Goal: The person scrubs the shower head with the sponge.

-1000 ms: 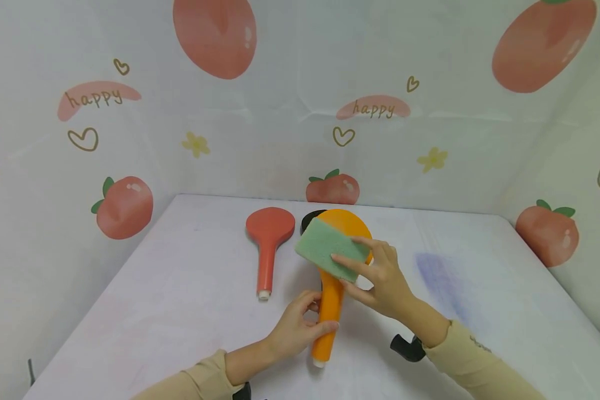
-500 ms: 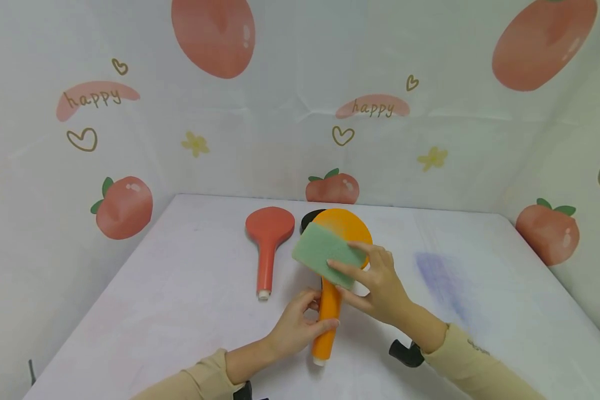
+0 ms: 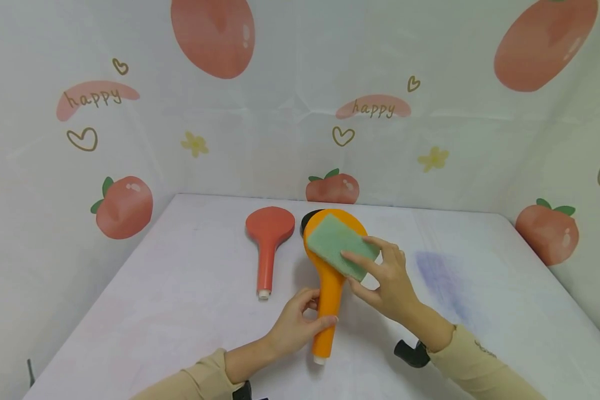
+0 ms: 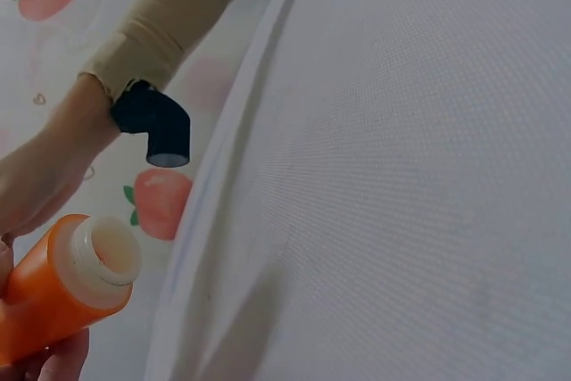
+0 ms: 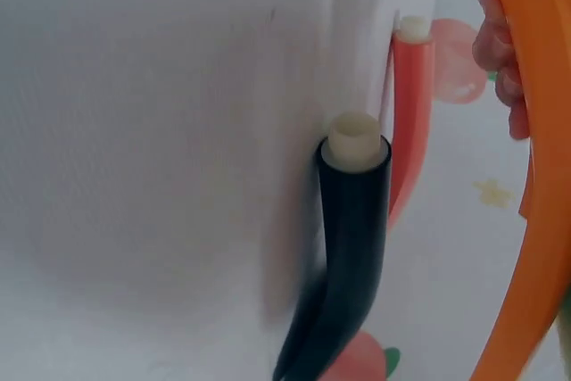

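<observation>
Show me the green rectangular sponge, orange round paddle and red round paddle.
Green rectangular sponge [image 3: 336,240]: head view, upper face.
Orange round paddle [image 3: 331,293]: head view, upper handle.
Red round paddle [image 3: 267,244]: head view, neck.

The word "happy" stands twice on the white backdrop — once on the left pink band, once on the middle pink band — in thin brown lowercase script. A marking on the right sleeve is illegible.
</observation>
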Demonstrator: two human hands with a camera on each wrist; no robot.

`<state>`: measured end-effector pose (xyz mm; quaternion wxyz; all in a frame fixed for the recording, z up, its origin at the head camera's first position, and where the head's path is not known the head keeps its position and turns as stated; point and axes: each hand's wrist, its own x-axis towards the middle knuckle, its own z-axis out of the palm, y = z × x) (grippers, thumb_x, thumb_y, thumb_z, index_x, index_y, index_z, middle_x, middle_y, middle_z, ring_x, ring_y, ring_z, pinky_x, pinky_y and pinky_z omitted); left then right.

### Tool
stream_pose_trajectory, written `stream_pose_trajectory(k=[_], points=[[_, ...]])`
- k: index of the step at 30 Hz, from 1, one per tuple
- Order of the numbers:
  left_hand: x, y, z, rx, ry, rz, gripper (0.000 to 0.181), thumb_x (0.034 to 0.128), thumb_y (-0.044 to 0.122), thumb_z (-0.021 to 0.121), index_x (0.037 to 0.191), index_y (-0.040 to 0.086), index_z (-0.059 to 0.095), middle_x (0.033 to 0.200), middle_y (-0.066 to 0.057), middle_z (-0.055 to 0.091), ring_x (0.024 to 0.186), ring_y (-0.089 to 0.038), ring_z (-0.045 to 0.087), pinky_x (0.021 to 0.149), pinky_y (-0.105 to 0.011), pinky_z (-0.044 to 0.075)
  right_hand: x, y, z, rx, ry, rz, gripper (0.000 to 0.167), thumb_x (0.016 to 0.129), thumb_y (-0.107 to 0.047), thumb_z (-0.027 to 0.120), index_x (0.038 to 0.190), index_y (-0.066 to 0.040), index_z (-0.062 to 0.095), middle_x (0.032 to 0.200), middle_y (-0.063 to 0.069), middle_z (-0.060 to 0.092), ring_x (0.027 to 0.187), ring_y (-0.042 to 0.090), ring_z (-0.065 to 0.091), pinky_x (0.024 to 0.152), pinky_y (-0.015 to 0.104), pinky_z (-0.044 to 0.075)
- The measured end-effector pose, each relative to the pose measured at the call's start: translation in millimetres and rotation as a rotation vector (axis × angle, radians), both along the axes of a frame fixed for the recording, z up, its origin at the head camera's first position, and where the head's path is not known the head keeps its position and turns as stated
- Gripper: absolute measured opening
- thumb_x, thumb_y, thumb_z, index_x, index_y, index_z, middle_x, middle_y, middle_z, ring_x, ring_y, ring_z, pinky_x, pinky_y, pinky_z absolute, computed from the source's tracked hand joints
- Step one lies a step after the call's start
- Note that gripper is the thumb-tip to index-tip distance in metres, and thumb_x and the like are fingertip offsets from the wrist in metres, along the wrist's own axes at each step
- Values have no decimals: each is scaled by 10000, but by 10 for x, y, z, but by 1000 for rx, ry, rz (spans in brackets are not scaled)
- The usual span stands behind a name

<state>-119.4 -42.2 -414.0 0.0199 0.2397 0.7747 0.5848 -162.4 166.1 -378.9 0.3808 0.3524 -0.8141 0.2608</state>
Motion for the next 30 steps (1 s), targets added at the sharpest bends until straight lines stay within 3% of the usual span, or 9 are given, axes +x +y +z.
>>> stream_pose_trajectory(k=[7, 9, 14, 16, 20, 23, 27, 30], points=[[-32, -26, -30, 52, 10, -33, 376, 856, 137, 669, 1161, -51, 557, 1067, -188, 592, 914, -170, 580, 831, -238, 506, 95, -43, -59, 95, 29, 87, 368, 930, -443, 428, 1099, -213, 660, 1179, 233, 524, 1075, 318, 443, 812, 442, 323], [-42, -38, -25, 69, -48, -51, 395, 865, 142, 657, 1182, -65, 542, 1105, -204, 590, 926, -160, 581, 826, -206, 503, 96, -28, -73, 87, 26, 83, 373, 929, -444, 424, 1094, -204, 658, 1179, 234, 520, 1080, 320, 442, 810, 444, 319], [-74, -73, 33, 147, -331, -134, 464, 900, 185, 615, 1254, -85, 481, 1163, -234, 574, 952, -132, 597, 836, -192, 518, 52, 73, -80, 14, -32, 16, 411, 924, -470, 420, 1082, -169, 651, 1192, 257, 487, 1054, 355, 443, 781, 452, 298], [-86, -91, 48, 184, -412, -164, 490, 910, 213, 603, 1270, -87, 462, 1146, -220, 586, 936, -110, 605, 844, -220, 528, 19, 125, -80, -22, -47, -19, 430, 921, -480, 425, 1077, -149, 651, 1193, 269, 478, 1017, 361, 444, 758, 442, 281], [-101, -123, 55, 247, -492, -203, 535, 915, 273, 596, 1272, -96, 448, 1051, -90, 620, 888, -73, 599, 856, -245, 534, -64, 220, -92, -121, -75, -91, 411, 907, -446, 500, 1079, -102, 646, 1200, 299, 460, 992, 376, 426, 743, 416, 255], [-97, -126, 56, 294, -544, -216, 575, 912, 297, 598, 1278, -115, 435, 986, 24, 605, 873, -73, 590, 854, -236, 533, -112, 258, -114, -202, -110, -137, 314, 846, -260, 618, 1107, -86, 632, 1213, 324, 433, 1004, 399, 409, 751, 389, 257], [-85, -117, 53, 341, -590, -234, 625, 898, 309, 615, 1287, -139, 417, 959, 66, 597, 871, -71, 585, 838, -218, 532, -120, 249, -146, -251, -148, -156, 444, 721, -51, 681, 1156, -89, 603, 1247, 322, 401, 1014, 401, 405, 752, 367, 279], [-79, -112, 54, 353, -598, -252, 642, 891, 316, 624, 1278, -151, 413, 956, 65, 598, 869, -73, 586, 829, -212, 532, -91, 204, -158, -242, -142, -114, 384, 800, -150, 667, 1171, -88, 587, 1270, 312, 389, 1018, 391, 416, 763, 386, 299]])
